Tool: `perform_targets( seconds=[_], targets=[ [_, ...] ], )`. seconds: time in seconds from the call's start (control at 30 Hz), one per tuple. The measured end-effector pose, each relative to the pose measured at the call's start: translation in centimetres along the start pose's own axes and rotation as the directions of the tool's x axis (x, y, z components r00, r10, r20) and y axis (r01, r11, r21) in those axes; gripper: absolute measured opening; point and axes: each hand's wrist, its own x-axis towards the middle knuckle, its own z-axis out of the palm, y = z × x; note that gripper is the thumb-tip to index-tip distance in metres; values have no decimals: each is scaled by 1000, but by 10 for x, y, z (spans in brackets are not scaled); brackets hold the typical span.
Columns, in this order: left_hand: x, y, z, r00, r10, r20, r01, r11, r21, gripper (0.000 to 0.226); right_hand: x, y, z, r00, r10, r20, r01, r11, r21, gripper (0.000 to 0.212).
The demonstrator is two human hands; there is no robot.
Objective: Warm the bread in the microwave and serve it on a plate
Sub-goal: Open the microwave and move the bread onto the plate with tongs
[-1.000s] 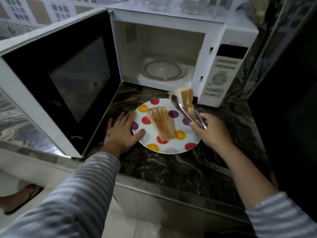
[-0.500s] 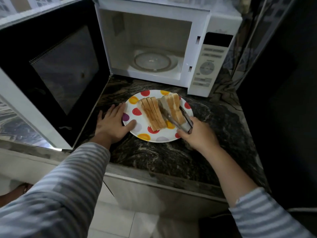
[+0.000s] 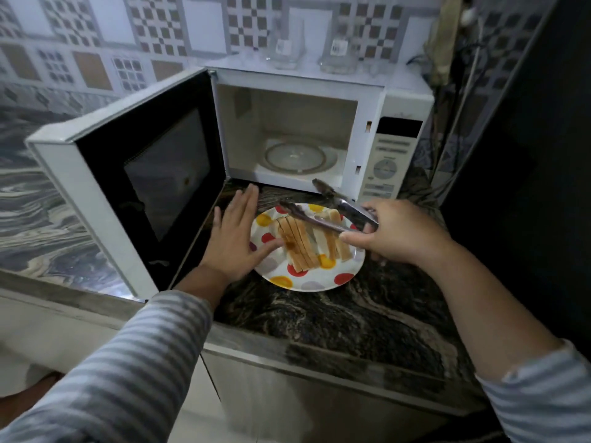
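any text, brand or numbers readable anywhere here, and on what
None can be read.
Microwave control panel: rows of button markings, too small and blurred to read.
Display window: dark, no digits showing.
Left glass jar: small white label, print blurred.
Right glass jar: small white label, print blurred.
Plate: coloured dots only, no lettering.

The microwave (image 3: 319, 123) is sitting at the back of the desk (image 3: 335, 314), its door (image 3: 144, 174) swinging out to the left. The plate (image 3: 319, 282) is lying just before it, bread slices (image 3: 300, 244) resting on it. Tongs (image 3: 323, 219) are hanging over the slices. Glass jars (image 3: 339, 52) are standing on the microwave.
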Motion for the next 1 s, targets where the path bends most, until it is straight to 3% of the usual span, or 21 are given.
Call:
perform_targets(
  seconds=[0.13,0.3,0.43,0.57,0.63,0.7,0.77,1.0],
  targets=[
    [8,6,-29,994,81,-70,-73,992,101,96,23,-35,1,990,-139,39,143,978,-152,40],
    [7,-2,-49,986,164,-26,-152,956,251,75,34,-81,14,961,-246,123,270,929,-253,27],
    [1,-10,-49,973,232,11,-228,943,243,47,42,-97,28,941,-292,173,331,898,-288,25],
    [-3,-12,-46,984,171,53,-178,971,157,34,46,-97,37,932,-307,194,350,900,-259,22],
    [-1,-14,-46,988,134,78,-143,981,131,35,48,-93,38,929,-306,208,351,907,-235,37],
    [2,-14,-45,988,100,115,-115,985,126,35,46,-84,35,936,-291,199,331,919,-214,66],
    [5,-12,-45,986,72,150,-92,987,131,35,43,-72,32,949,-271,164,302,927,-220,77],
    [10,-5,-40,986,33,162,-49,994,99,34,32,-41,38,983,-163,91,180,952,-247,34]
  ],
)
